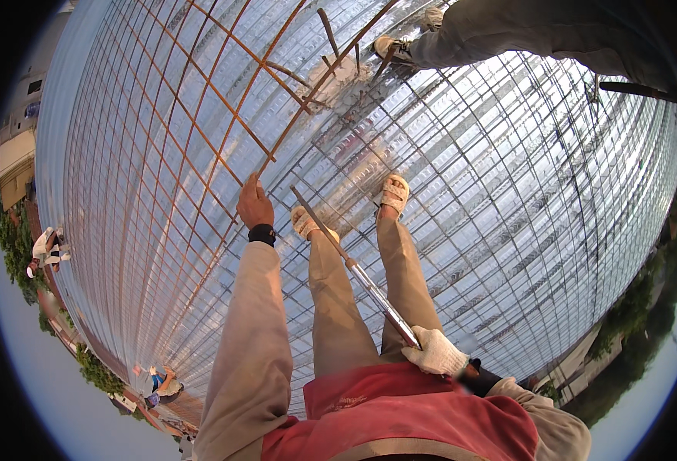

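Observation:
My left hand (255, 206), bare with a dark band at the wrist, is closed around a bar at the edge of the rusty rebar mesh (219, 157). In my right hand (435, 353), which wears a white knitted glove, is a long metal rod tool (371, 289). Its silver tubular handle runs up from the glove, and a thin dark shaft (308, 206) points forward between my hands, its tip near the mesh edge. Beneath lies a greyer rebar mesh (477, 146). My sandalled feet stand on it.
Ribbed shiny metal decking (523, 269) lies under the mesh. Bent rusty bars (329, 34) stick up ahead, beside a co-worker's leg (484, 37) and shoe. Other people work at the far left (49, 250) and lower left (162, 384). Trees and buildings lie beyond the deck edge.

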Demonstrator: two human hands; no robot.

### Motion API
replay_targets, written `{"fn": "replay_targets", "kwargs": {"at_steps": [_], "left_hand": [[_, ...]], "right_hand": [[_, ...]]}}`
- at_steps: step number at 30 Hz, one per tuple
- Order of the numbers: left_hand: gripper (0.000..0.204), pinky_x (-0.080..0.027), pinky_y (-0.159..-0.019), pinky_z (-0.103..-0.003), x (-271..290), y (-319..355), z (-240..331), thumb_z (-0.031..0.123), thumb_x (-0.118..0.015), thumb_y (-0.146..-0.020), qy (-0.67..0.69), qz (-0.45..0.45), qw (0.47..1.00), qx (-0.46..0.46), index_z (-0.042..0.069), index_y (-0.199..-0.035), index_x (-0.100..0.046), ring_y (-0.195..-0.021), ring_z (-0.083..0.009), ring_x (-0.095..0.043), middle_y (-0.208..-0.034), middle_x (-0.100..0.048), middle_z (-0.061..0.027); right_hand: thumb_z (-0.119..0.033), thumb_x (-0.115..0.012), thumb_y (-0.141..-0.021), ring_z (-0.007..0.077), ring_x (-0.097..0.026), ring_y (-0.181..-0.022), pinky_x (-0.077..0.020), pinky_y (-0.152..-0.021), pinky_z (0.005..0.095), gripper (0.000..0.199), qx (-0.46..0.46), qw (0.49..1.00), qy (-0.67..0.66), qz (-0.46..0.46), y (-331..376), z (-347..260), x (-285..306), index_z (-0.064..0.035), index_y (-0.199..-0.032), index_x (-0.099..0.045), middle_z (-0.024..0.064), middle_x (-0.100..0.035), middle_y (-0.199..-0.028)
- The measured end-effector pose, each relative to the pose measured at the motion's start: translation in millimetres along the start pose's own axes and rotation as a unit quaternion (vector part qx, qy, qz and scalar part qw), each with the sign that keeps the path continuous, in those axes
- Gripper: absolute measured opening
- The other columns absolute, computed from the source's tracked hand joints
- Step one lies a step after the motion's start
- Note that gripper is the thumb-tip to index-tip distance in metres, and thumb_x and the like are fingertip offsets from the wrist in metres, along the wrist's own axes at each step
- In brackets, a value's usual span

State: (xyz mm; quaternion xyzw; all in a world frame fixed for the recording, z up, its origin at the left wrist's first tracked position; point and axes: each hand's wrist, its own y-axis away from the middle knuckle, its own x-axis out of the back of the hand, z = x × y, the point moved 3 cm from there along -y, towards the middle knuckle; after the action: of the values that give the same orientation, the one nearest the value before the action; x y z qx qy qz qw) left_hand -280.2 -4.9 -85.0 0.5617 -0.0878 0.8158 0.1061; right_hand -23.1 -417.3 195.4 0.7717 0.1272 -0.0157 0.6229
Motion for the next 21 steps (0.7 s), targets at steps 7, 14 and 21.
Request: {"fn": "replay_targets", "kwargs": {"at_steps": [7,14,21], "left_hand": [[0.027,-0.064,-0.099,-0.052,6,-5,1,0.018,-0.070,-0.112,-0.002,-0.042,0.998,0.039,0.014,-0.137,-0.081,-0.111,-0.0390,-0.080,-0.124,-0.084,-0.0167],[0.026,-0.063,-0.095,-0.054,8,-2,1,0.015,-0.072,-0.109,0.020,-0.057,0.998,-0.014,0.014,-0.133,-0.082,-0.106,-0.0392,-0.080,-0.119,-0.084,-0.0156],[0.021,-0.062,-0.094,-0.054,10,14,-11,0.016,-0.073,-0.109,0.006,-0.125,0.992,-0.001,0.014,-0.127,-0.083,-0.107,-0.0410,-0.079,-0.120,-0.083,-0.0141]], "right_hand": [[-0.032,-0.072,-0.102,0.0345,-0.080,-0.089,-0.0619,-0.085,0.0466,0.035,0.041,0.999,0.011,0.024,-2,2,3,-0.0037,-0.123,-0.073,0.0193,-0.080,-0.095],[-0.032,-0.076,-0.100,0.0374,-0.080,-0.087,-0.0614,-0.083,0.0486,0.038,0.023,0.999,0.007,0.025,-5,2,1,-0.0013,-0.123,-0.073,0.0223,-0.079,-0.093],[-0.032,-0.078,-0.100,0.0413,-0.080,-0.086,-0.0614,-0.081,0.0499,0.038,0.047,0.999,0.007,0.026,0,-13,3,0.0011,-0.118,-0.072,0.0253,-0.078,-0.090]]}}
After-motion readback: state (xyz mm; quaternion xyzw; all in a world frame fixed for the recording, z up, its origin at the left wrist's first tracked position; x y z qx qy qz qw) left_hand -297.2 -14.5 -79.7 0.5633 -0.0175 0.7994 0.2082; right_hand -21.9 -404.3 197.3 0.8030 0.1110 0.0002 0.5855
